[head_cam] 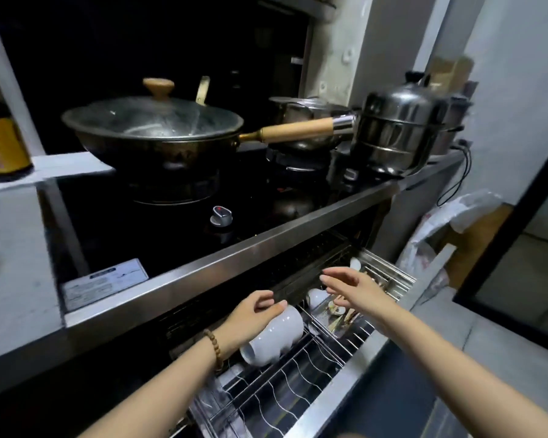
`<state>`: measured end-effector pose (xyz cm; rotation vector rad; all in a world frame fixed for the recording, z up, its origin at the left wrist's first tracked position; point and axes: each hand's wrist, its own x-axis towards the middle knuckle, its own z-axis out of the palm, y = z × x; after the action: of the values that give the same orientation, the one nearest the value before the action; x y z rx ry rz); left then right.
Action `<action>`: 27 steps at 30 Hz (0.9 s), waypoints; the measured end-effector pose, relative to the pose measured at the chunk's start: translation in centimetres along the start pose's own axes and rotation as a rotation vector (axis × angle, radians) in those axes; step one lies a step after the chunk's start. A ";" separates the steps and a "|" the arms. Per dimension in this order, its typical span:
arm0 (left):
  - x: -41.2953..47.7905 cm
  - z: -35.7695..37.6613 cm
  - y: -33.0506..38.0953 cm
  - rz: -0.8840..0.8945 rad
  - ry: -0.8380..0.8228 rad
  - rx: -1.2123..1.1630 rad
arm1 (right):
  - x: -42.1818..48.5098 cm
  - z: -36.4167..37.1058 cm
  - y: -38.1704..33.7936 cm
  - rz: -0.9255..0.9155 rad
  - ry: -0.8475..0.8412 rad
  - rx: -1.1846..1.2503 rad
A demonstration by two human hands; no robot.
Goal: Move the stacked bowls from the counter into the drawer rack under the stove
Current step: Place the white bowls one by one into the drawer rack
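A stack of white bowls (274, 338) lies on its side in the wire drawer rack (285, 393), which is pulled out under the stove. My left hand (253, 314) rests on the upper edge of the stack, fingers curled over it. My right hand (351, 287) hovers above the rack to the right, fingers spread and holding nothing. Another white bowl (317, 297) stands in the rack just below the right hand.
A lidded wok (152, 128) with a wooden handle sits on the stove above, beside a steel steamer pot (399, 134). The steel counter edge (234, 254) overhangs the drawer. A utensil tray (339, 314) fills the rack's right side. Plastic bags (443, 235) lean at the right.
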<state>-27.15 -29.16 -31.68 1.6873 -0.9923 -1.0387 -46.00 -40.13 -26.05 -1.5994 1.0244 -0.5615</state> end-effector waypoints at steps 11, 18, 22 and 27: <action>-9.8 -8.8 16.5 0.538 0.183 0.125 | -6.9 0.2 -14.3 -0.471 0.085 -0.191; -17.3 -18.2 22.3 0.675 0.389 0.292 | -8.4 5.7 -23.6 -0.663 -0.072 -0.131; -20.1 -23.4 22.9 0.667 0.517 0.368 | -8.7 9.9 -28.0 -0.727 -0.171 -0.130; -23.2 -29.4 21.9 0.619 0.663 0.360 | -8.7 15.9 -31.4 -0.770 -0.267 -0.137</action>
<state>-11.21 -5.93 1.32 1.6560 -1.1629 0.1154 -27.63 -23.50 0.41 -2.1201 0.2205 -0.7652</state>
